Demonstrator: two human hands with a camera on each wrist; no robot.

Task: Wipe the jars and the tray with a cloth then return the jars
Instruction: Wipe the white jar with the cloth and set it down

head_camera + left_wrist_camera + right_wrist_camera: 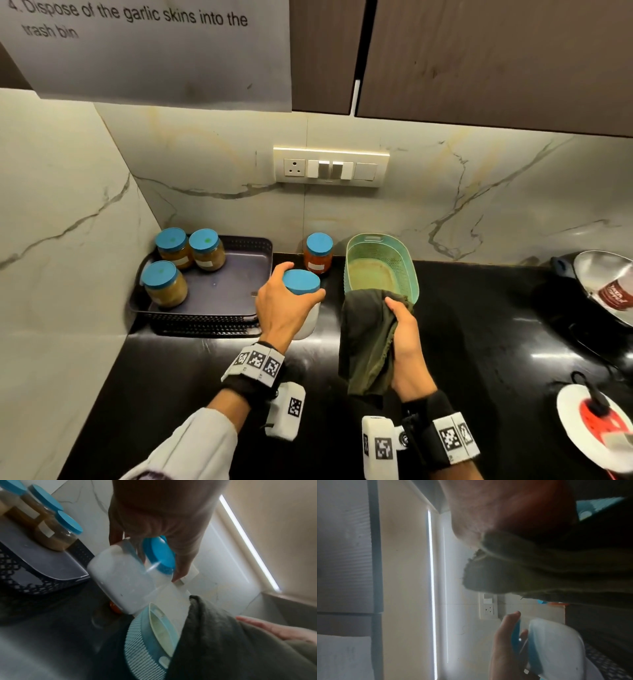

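The person's left hand [285, 310] is clamped over the top of a white jar [307, 320], fingers and thumb curled round its blue lid [301, 281]. The jar stands upright, long axis vertical and lid up, just off the right edge of the tray [236, 274], in front of the tray's near right corner. Whether its base rests on the black counter [191, 387] or hangs slightly above it is hard to judge from the head view. Its body is opaque milky white, smooth and rounded at the bottom, with a few dark specks visible from the left wrist view [120, 580].

The right hand [406, 346] grips a dark olive cloth [368, 346], bunched in the fist, with the loose end hanging down towards the counter. The cloth is just to the right of the white jar and does not touch it.

Three brown-filled jars [186, 263] with blue lids stand upright on the left part of the dark, lattice-sided tray, which sits in the corner against the marble wall. An orange-filled jar [318, 255] stands upright on the counter behind the white one, close to the wall. A teal basket [407, 270] lies beside it, its near rim partly covered by the cloth
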